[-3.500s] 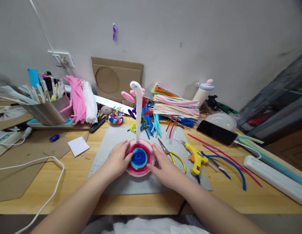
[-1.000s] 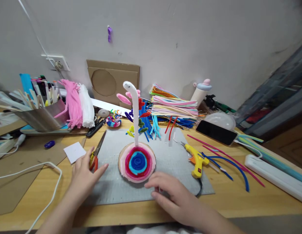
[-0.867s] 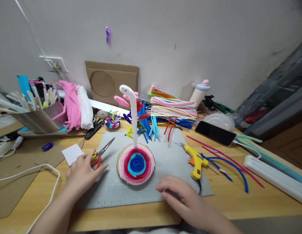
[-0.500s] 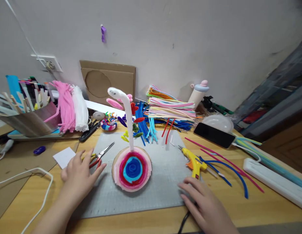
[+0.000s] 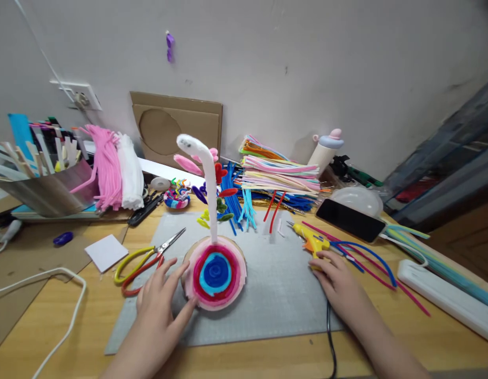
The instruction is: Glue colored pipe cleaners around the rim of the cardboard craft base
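My left hand (image 5: 159, 302), fingers spread, is at the left edge of a round cardboard base (image 5: 240, 252) covered in coiled pipe cleaner rings of blue, red and pink; whether a fingertip touches it I cannot tell. From the base's back edge rises a white fuzzy stem (image 5: 211, 200) with a bent top, and colourful pipe cleaner flowers (image 5: 220, 172) show around it. My right hand (image 5: 338, 279) has its fingers around the handle of a yellow hot glue gun (image 5: 315, 243), which lies at the mat's right side. Scissors (image 5: 145, 258) with yellow and red handles lie open behind my left hand.
A grey cutting mat (image 5: 271, 300) lies under the base. Pipe cleaner bundles (image 5: 279, 173) are stacked along the wall. At right are loose pipe cleaners (image 5: 386, 263), a phone (image 5: 350, 220) and a white power strip (image 5: 445, 289). A black cord (image 5: 329, 337) trails to the front edge.
My left hand has moved right, from over the scissors to the base's edge, uncovering the scissor handles. My right hand has moved up and right onto the glue gun's handle, and the gun has shifted slightly.
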`<state>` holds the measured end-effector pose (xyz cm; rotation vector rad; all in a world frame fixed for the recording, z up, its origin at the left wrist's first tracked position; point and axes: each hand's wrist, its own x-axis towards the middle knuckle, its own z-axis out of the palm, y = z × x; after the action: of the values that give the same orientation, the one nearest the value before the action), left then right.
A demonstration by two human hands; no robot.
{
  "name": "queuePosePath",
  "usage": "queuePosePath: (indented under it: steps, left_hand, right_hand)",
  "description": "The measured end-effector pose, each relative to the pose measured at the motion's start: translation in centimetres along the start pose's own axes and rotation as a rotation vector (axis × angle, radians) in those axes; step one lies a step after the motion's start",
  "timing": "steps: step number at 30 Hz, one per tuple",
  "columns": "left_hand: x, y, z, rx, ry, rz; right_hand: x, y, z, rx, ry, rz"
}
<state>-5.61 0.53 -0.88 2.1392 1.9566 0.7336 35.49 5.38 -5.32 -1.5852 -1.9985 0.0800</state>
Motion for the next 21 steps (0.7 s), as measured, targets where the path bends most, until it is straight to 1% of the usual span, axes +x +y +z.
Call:
queuePosePath:
  steps: [2,4,6,11,14,18,21]
  left_hand:
    - [0.0,0.2,0.0,0.002,-0.037,0.046]
    - [-0.1,0.5,0.0,0.004,-0.077,0.091]
    - [-0.2,0.7,0.0,0.002,-0.104,0.133]
    - [-0.3,1.1,-0.4,0.021,-0.128,0.192]
    - [0.3,1.1,-1.1,0.064,-0.168,0.250]
    - [1.8,1.3,-2.1,0.162,-0.274,0.347]
    - [2.9,2.0,-2.2,0.215,-0.360,0.419]
  right_hand:
    - [0.9,0.4,0.0,0.000,-0.008,-0.019]
    - [1.3,0.0,-0.1,0.004,-0.020,-0.031]
    - [1.2,-1.1,-0.3,0.017,-0.045,-0.039]
    - [-0.1,-4.8,-1.0,0.054,-0.155,-0.035]
    - [-0.5,-6.0,-1.8,0.058,-0.210,-0.006]
    - [-0.9,-6.1,-3.3,0.060,-0.334,-0.009]
    - [-0.8,-6.0,-4.6,0.017,-0.379,-0.038]
